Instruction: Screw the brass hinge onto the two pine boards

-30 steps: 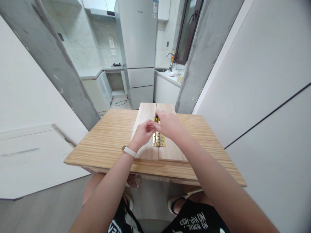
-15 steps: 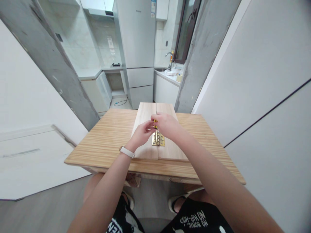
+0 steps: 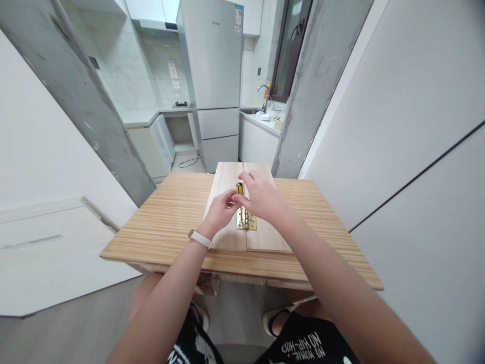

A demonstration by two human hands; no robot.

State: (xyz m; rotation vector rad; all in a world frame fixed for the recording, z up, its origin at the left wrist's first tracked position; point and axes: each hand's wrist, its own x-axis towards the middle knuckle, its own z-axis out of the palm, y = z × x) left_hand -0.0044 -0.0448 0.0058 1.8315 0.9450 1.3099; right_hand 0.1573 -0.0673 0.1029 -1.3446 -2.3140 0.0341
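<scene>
A screwdriver (image 3: 239,188) with a yellow and black handle stands upright over the far end of a brass hinge (image 3: 247,220). My left hand (image 3: 223,208) is closed around its lower part; the tip is hidden behind my fingers. On the other side, my right hand (image 3: 259,196) has its thumb and fingers spread apart beside the handle, the thumb low and the fingertips above. The hinge lies across the seam between two pale boards, a left board (image 3: 227,237) and a right board (image 3: 268,238), which lie side by side.
The boards rest on a wood-grain table (image 3: 159,222) with a drawer pull under its front edge. Beyond stand a silver fridge (image 3: 212,60) and a sink counter (image 3: 261,129). White panels rise to both sides; my legs are below the table.
My right hand's fingers have opened away from the screwdriver handle, so more of the handle shows. My left hand stays in nearly the same place.
</scene>
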